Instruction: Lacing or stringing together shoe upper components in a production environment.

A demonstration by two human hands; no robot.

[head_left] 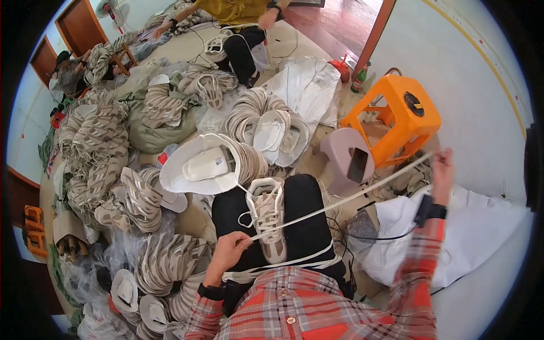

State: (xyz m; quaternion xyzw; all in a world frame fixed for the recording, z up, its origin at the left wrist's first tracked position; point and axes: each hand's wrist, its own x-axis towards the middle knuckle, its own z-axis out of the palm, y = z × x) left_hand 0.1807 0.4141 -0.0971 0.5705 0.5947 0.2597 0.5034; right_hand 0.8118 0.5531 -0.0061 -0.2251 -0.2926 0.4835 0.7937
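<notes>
A long cream shoelace [340, 202] runs taut across my lap, slanting up to the right. My left hand [228, 253] is closed on its lower end, beside the toe of a beige and white shoe upper [268, 215]. Far out to the right, my right hand [443, 173] is raised and grips the other end. The upper lies between my black-trousered thighs, toe toward me, with laces crossing its front and a thin loop sticking out on its left. More cream laces [317, 258] lie over my lap near my waist.
Stacks of nested shoe uppers [249, 161] and further bundles [93, 133] cover the floor ahead and left. An orange stool [422, 116], a mauve stool [334, 150] with a dark phone [357, 165], and a white sack [453, 238] stand right. A person in yellow [232, 10] works ahead; another sits far left.
</notes>
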